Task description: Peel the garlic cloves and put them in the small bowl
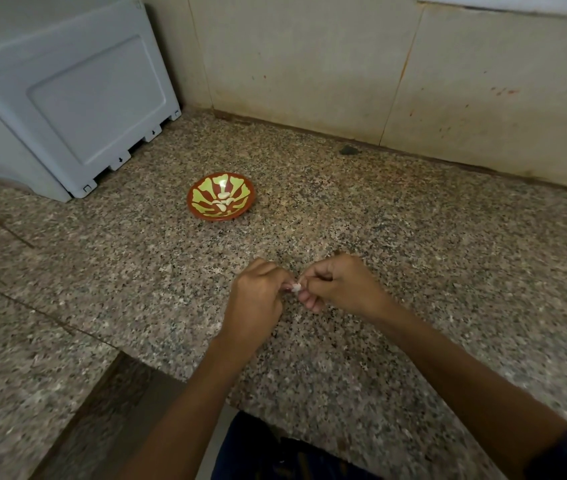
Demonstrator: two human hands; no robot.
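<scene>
Garlic is the subject, but the granite countertop (pixel 413 271) is the biggest thing in view, speckled brown and grey, and every place below is given from the small bowl (pixel 221 196) that stands on it. To the bowl's left and behind it, a pale grey plastic appliance (pixel 67 95) sits on the counter against the tiled wall (pixel 310 64), well apart from the bowl. Behind the bowl and off to its right, a small dark chip (pixel 348 150) lies at the foot of the wall. The bowl itself is reddish brown with a yellow-green pattern, and a few pale peeled cloves (pixel 223 199) lie inside it. In front of the bowl, toward the counter's near edge, both hands meet above the stone. The left hand (pixel 258 299) and right hand (pixel 341 285) are each curled, fingertips pinching one small white garlic clove (pixel 296 287) between them. Nothing lies on the stretch of counter between the hands and the bowl; the knuckles hide most of the clove
</scene>
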